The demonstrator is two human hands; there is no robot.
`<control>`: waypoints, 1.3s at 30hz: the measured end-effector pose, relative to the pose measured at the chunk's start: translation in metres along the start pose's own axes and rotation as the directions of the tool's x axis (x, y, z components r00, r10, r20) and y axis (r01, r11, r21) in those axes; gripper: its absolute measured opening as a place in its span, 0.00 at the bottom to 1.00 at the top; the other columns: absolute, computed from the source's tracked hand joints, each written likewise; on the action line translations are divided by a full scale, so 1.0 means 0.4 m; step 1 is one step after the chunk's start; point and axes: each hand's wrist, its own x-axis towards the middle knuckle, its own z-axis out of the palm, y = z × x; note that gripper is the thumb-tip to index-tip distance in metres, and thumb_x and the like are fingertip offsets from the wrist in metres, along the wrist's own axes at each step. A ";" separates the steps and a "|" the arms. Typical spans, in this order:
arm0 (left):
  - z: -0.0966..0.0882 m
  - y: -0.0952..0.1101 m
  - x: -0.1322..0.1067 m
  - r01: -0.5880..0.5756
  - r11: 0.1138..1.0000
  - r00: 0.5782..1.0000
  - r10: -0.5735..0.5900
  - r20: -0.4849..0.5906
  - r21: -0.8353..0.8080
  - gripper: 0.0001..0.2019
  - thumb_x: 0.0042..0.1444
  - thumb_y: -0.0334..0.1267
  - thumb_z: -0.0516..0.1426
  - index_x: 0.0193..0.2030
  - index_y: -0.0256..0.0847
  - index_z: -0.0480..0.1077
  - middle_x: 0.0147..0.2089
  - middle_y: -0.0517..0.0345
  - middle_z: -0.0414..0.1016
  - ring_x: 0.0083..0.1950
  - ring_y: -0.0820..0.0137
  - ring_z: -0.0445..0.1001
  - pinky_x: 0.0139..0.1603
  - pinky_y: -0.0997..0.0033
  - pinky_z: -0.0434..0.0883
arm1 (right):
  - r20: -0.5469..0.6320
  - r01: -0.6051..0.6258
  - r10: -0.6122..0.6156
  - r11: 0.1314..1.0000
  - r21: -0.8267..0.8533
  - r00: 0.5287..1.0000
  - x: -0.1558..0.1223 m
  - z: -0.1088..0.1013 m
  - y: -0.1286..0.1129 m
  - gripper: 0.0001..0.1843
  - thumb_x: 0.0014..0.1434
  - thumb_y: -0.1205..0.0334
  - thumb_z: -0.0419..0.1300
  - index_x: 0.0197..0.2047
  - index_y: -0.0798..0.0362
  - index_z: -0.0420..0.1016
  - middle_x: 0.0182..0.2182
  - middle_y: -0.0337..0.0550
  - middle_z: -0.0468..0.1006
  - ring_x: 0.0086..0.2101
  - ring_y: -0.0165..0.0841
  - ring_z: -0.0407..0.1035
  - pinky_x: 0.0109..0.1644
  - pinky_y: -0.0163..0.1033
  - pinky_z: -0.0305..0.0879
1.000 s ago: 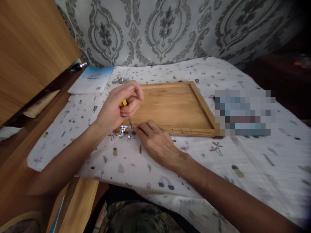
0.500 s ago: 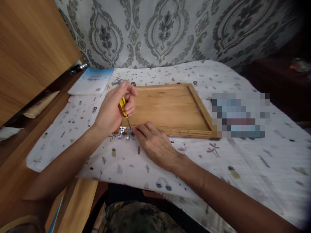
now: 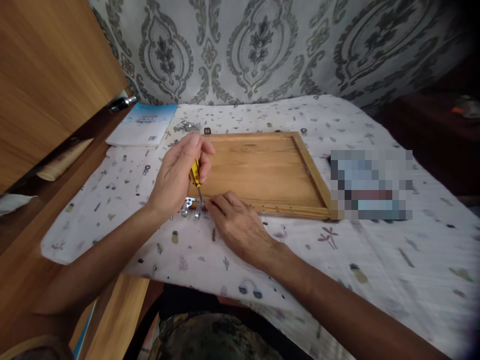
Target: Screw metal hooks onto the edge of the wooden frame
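Observation:
My left hand [image 3: 175,172] is closed around the yellow handle of a screwdriver [image 3: 195,173]. The shaft points down, and its tip meets a silver metal bracket [image 3: 190,202] with two curved arms. This bracket sits at the near edge of a shallow wooden panel with a raised frame [image 3: 262,172], close to its left corner. Beside the tip, my right hand [image 3: 238,222] has its thumb and fingers pinched together at the panel's edge. What lies between those fingertips is hidden. Small dark holes dot the near edge of the frame, right of my right hand.
Loose metal hardware [image 3: 187,126] lies behind my left hand. A blue and white booklet [image 3: 142,125] rests at the back left. Right of the panel is a pixelated patch [image 3: 369,185]. A printed white cloth [image 3: 318,280] covers the table; a patterned curtain [image 3: 258,50] hangs behind.
My left hand has turned a little around the screwdriver, whose handle now shows less between the fingers. My right hand stays beside the bracket. The view has shifted slightly.

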 end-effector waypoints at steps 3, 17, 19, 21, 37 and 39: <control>0.010 -0.006 -0.005 -0.027 0.999 0.995 0.025 -0.098 -0.020 0.14 0.62 0.46 0.59 0.30 0.40 0.68 0.20 0.66 0.56 0.20 0.78 0.55 0.22 0.76 0.56 | -0.006 0.001 -0.001 1.000 0.010 1.000 0.000 0.002 0.000 0.11 0.64 0.75 0.58 0.49 0.61 0.75 0.42 0.50 0.79 0.42 0.41 0.64 0.39 0.42 0.68; -0.011 -0.015 0.006 -0.051 0.988 0.997 0.058 0.045 -0.145 0.13 0.63 0.43 0.56 0.29 0.41 0.65 0.16 0.72 0.45 0.16 0.80 0.39 0.17 0.78 0.44 | -0.035 0.012 -0.012 1.000 -0.017 0.999 -0.002 0.011 0.001 0.11 0.63 0.75 0.58 0.49 0.62 0.76 0.42 0.50 0.79 0.42 0.42 0.64 0.39 0.43 0.69; -0.010 -0.012 0.011 -0.038 0.990 0.997 0.046 0.057 -0.134 0.13 0.64 0.43 0.55 0.29 0.41 0.65 0.15 0.72 0.44 0.16 0.80 0.38 0.17 0.78 0.43 | -0.035 0.010 -0.010 1.000 -0.020 0.999 -0.002 0.012 0.002 0.11 0.63 0.75 0.59 0.49 0.62 0.76 0.42 0.49 0.79 0.42 0.42 0.65 0.38 0.43 0.69; -0.011 -0.005 0.025 -0.001 0.993 0.998 0.009 0.070 -0.120 0.13 0.64 0.42 0.55 0.29 0.41 0.65 0.15 0.72 0.43 0.16 0.80 0.37 0.16 0.77 0.42 | -0.035 0.009 -0.010 1.000 -0.022 0.999 -0.003 0.012 0.004 0.12 0.62 0.75 0.59 0.49 0.62 0.76 0.42 0.50 0.79 0.42 0.43 0.65 0.38 0.43 0.69; -0.010 0.016 0.018 0.025 0.995 0.998 -0.020 0.053 -0.094 0.14 0.66 0.39 0.51 0.29 0.41 0.65 0.16 0.71 0.40 0.16 0.80 0.34 0.16 0.78 0.42 | -0.029 0.014 -0.014 1.000 -0.006 0.999 -0.003 0.010 0.003 0.11 0.64 0.74 0.58 0.49 0.62 0.76 0.42 0.51 0.78 0.43 0.43 0.64 0.41 0.44 0.71; -0.011 0.011 0.020 0.017 0.994 0.999 -0.011 0.050 -0.104 0.14 0.66 0.39 0.51 0.29 0.41 0.66 0.16 0.71 0.40 0.16 0.80 0.34 0.16 0.78 0.42 | -0.024 0.015 -0.015 1.000 -0.007 1.000 -0.003 0.011 0.004 0.12 0.63 0.74 0.59 0.49 0.62 0.76 0.43 0.51 0.78 0.43 0.43 0.64 0.42 0.44 0.71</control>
